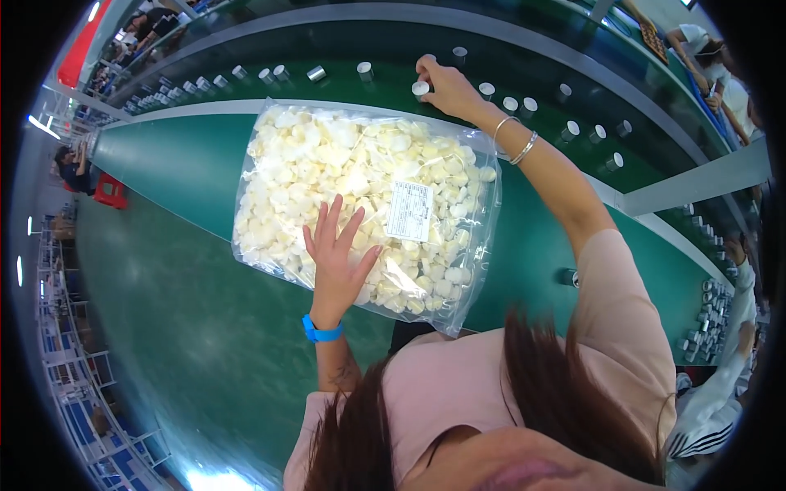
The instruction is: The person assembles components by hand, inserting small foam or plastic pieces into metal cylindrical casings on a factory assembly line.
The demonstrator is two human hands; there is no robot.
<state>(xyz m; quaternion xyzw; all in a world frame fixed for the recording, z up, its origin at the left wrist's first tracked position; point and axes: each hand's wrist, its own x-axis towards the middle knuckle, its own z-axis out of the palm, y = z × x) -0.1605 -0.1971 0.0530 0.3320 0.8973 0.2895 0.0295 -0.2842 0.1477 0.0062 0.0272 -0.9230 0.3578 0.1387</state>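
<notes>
A large clear plastic bag [282, 151] full of pale cream, rounded pieces lies on the green tabletop in front of me. A white printed label [410, 211] shows on it. My left hand [338, 258] rests flat on the bag's near side, its fingers spread. Beyond the bag's far edge, my right hand [449, 88] reaches over the dark green strip. Its thumb and fingers close round a small silver cylinder with a white top [420, 89]. Similar cylinders, such as the one [365, 71] to its left and the one [487, 90] to its right, stand nearby.
More cylinders line the strip on both sides; one [317, 74] lies tipped. Another [570, 277] lies on the table [524, 254] near my right side. Many are grouped [709, 319] at the far right. A grey post [696, 178] crosses there. Other people work around the line.
</notes>
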